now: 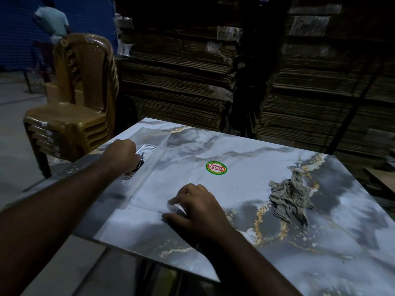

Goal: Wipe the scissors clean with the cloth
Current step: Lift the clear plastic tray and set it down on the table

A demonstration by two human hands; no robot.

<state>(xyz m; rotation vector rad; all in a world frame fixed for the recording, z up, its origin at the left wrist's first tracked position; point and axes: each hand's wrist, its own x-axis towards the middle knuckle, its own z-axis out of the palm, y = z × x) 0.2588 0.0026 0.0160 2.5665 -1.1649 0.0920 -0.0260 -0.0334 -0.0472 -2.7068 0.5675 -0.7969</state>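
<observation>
Grey crumpled cloth (pixel 289 198) lies untouched on the marbled table (pixel 245 180), well apart from both hands; left hand (pixel 123 155) grips the dark scissors (pixel 139 162), right hand (pixel 192 207) pinches clear film (pixel 174 207); wiping apparently not begun.
</observation>
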